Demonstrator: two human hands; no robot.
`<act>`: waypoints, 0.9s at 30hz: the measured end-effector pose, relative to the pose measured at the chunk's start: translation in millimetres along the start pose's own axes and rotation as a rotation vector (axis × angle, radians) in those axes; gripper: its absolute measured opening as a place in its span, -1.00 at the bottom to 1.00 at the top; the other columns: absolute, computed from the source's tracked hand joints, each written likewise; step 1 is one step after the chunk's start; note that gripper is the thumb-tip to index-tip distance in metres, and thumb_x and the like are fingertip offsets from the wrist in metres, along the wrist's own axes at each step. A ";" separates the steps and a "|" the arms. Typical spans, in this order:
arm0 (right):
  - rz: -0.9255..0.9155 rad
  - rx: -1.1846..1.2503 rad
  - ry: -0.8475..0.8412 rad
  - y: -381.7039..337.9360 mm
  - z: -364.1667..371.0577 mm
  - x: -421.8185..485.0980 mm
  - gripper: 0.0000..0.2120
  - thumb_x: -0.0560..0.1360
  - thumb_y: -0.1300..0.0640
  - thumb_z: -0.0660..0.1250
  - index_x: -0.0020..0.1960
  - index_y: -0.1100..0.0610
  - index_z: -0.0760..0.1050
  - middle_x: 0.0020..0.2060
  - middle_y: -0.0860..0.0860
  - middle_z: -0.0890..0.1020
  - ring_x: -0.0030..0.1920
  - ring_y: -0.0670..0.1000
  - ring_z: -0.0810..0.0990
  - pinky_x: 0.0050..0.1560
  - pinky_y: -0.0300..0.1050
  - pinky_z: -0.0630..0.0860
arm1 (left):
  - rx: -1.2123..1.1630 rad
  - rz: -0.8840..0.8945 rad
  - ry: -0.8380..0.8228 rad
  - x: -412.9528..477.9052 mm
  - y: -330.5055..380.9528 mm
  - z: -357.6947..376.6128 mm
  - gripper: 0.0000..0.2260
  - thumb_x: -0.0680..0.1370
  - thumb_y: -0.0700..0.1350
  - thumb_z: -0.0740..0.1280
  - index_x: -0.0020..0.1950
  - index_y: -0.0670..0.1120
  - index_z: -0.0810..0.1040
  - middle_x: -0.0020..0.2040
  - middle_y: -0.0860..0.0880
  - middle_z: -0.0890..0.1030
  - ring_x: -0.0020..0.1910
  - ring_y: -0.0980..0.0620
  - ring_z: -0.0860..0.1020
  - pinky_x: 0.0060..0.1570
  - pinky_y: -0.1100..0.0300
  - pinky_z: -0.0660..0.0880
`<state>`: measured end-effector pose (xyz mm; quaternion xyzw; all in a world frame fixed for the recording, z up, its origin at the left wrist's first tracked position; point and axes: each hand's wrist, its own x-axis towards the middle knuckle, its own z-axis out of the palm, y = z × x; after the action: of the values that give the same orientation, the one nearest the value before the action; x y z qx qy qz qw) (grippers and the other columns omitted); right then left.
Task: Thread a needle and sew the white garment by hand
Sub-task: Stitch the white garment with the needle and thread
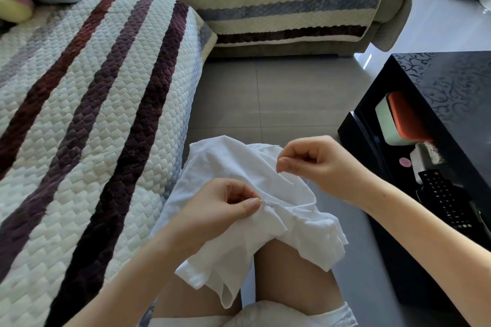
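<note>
One striped sofa (pixel 79 119) fills the left side. Next to it, the left hand (pixel 220 210) pinches a fold of the white garment (pixel 239 241), which lies over the person's knees, and a tiny needle (pixel 264 199) sticks out of the cloth right at the thumb tip. Further right, the right hand (pixel 313 164) is curled just above the garment, thumb and finger pinching a thin thread (pixel 288 179), and a black table (pixel 451 79) with a remote (pixel 446 202) stands at the far right.

Crumpled white garment (pixel 239 220) across bare knees
</note>
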<state>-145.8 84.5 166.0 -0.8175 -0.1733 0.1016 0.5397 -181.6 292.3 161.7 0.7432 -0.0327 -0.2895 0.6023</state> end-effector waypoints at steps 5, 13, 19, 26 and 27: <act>0.006 -0.180 0.057 10.3 9.2 -5.7 -0.69 0.42 -0.16 0.33 0.08 -0.04 0.60 -0.51 -0.08 0.31 -0.44 -0.11 0.26 -0.33 -0.19 0.29 | -0.061 0.010 -0.025 -2.0 -1.0 -0.6 -0.88 0.54 -0.25 0.33 -0.15 -0.13 0.63 -0.28 0.06 0.65 -0.25 0.20 0.58 -0.21 0.38 0.47; 0.168 -0.002 -0.194 14.9 14.6 -32.6 -0.84 0.48 0.11 0.41 -0.25 0.14 0.57 -0.46 -0.02 0.34 -0.43 -0.13 0.25 -0.40 -0.32 0.20 | 0.090 0.026 0.047 -1.7 -6.7 -4.7 -0.94 0.49 -0.18 0.40 -0.16 -0.13 0.66 -0.29 0.04 0.66 -0.27 0.19 0.59 -0.23 0.37 0.48; 0.171 -0.122 -0.081 18.2 22.4 -43.0 -0.96 0.51 0.12 0.36 -0.12 0.06 0.54 -0.51 -0.12 0.30 -0.46 -0.14 0.25 -0.39 -0.34 0.21 | 0.175 -0.008 0.080 0.5 -11.9 2.1 -0.91 0.49 -0.13 0.42 -0.16 -0.13 0.67 -0.31 0.04 0.66 -0.31 0.22 0.57 -0.28 0.40 0.46; -0.011 -0.321 0.154 3.8 39.5 -68.3 -0.87 0.49 0.13 0.28 -0.23 0.11 0.48 -0.48 -0.09 0.51 -0.47 -0.06 0.43 -0.44 -0.32 0.32 | 0.021 -0.046 0.060 0.8 -13.8 2.4 -0.93 0.48 -0.15 0.41 -0.18 -0.12 0.67 -0.26 -0.01 0.68 -0.25 0.16 0.60 -0.18 0.31 0.50; -0.022 -0.349 0.155 1.7 43.4 -70.4 -0.86 0.46 0.13 0.30 -0.27 0.11 0.51 -0.52 -0.09 0.50 -0.50 -0.05 0.43 -0.45 -0.34 0.31 | 0.010 -0.046 0.059 0.7 -13.4 2.8 -0.93 0.48 -0.16 0.41 -0.18 -0.11 0.66 -0.26 -0.01 0.68 -0.25 0.16 0.60 -0.18 0.31 0.50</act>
<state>-225.5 93.0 145.7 -0.9021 -0.1552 0.0011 0.4027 -186.3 293.3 148.8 0.7551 0.0007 -0.2810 0.5924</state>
